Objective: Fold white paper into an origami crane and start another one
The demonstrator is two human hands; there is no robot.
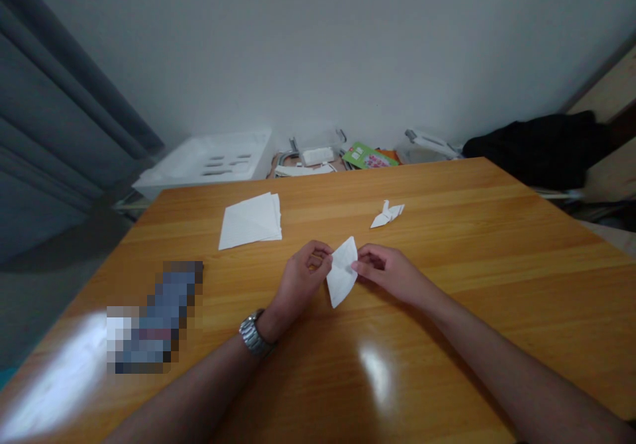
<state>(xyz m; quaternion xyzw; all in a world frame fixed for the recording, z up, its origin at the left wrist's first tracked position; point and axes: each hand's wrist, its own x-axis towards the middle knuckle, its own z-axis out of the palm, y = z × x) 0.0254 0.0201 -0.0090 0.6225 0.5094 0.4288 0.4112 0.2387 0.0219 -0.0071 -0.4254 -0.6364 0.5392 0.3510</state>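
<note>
A small piece of folded white paper (342,273), diamond-like in outline, is held up between my hands over the wooden table (462,311). My left hand (303,272) pinches its left edge between thumb and fingers; a metal watch (255,333) is on that wrist. From the other side, my right hand (385,268) grips the right edge, thumb on the near face and fingers behind. Just beyond my right hand stands a white origami crane (387,214). Farther left lies a stack of white paper sheets (250,221).
A blurred-out dark flat object (161,318) lies on the table's left side. Behind the far edge are a white plastic tray (223,156), a green booklet (370,156) and assorted clutter. Black cloth (536,146) is heaped at the right, and a grey curtain (54,99) hangs at left.
</note>
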